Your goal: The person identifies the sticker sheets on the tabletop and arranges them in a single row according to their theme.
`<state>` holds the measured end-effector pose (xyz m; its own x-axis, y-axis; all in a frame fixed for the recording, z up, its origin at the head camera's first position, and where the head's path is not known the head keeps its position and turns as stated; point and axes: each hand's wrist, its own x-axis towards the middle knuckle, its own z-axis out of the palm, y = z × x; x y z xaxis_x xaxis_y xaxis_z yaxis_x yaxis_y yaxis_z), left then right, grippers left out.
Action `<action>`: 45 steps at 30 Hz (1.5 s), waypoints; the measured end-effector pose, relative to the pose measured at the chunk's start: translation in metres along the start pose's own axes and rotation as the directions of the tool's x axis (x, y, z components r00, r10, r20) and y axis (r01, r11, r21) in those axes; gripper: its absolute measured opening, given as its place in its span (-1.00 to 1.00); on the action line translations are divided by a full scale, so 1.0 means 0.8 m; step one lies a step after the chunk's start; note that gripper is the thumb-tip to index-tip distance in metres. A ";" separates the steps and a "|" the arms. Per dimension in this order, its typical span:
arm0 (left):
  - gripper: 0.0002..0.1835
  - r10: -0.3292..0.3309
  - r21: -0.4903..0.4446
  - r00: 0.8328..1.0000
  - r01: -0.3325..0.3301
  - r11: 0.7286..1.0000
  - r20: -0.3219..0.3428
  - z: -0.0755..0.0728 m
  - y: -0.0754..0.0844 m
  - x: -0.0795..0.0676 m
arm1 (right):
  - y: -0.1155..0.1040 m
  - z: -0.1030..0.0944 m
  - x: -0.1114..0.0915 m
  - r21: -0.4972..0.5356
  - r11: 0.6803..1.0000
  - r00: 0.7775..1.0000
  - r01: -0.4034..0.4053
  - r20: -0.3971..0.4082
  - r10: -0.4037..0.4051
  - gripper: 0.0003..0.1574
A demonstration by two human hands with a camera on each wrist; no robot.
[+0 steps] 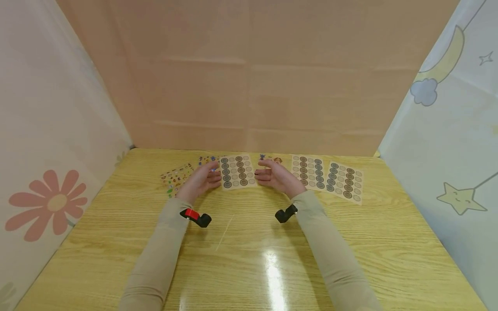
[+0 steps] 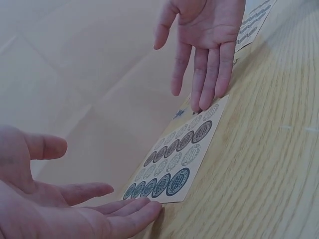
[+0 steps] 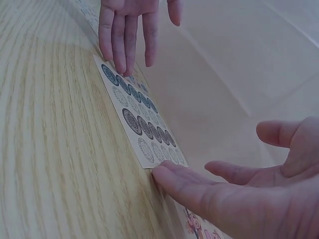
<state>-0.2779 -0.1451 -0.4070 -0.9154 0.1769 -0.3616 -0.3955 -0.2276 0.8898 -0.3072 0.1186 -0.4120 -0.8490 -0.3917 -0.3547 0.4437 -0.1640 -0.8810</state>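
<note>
A sheet printed with rows of round, coin-like stamps (image 1: 237,172) lies on the wooden table between the two hands. At its left edge is my left hand (image 1: 202,179), fingers extended and palm turned inward. My right hand (image 1: 278,178) mirrors it at the right edge, its fingertips beside the paper. Neither hand grips anything. In the left wrist view the same stamp sheet (image 2: 169,154) shows dark green, brown and pale circles, with left fingertips right at its near edge. The right wrist view shows the stamp sheet (image 3: 137,114) beside the right fingertips.
To the left lie two sheets of small colourful pictures (image 1: 177,177), one partly behind the left hand. Another picture sheet (image 1: 272,159) sits behind the right hand. Two more round-stamp sheets (image 1: 346,183) lie on the right. A peach backdrop (image 1: 249,86) rises at the table's far edge.
</note>
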 end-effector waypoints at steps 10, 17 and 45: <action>-0.37 -0.009 -0.081 1.000 0.007 0.997 -0.022 0.000 -0.003 0.001 | 0.001 -0.001 0.003 0.034 0.999 1.000 -0.017 -0.009 0.017 -0.30; -0.40 -0.026 -0.143 0.998 0.017 0.990 -0.061 0.001 -0.004 0.005 | 0.002 -0.002 0.003 0.072 0.997 0.999 -0.033 -0.020 0.034 -0.29; -0.53 0.022 0.076 0.993 -0.013 0.997 -0.118 -0.001 -0.013 0.004 | 0.006 -0.001 0.003 0.037 0.999 0.998 -0.011 -0.062 0.013 -0.34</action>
<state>-0.2766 -0.1432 -0.4177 -0.9262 0.0578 -0.3726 -0.3770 -0.1563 0.9129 -0.3074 0.1177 -0.4174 -0.8593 -0.3373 -0.3846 0.4630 -0.1930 -0.8651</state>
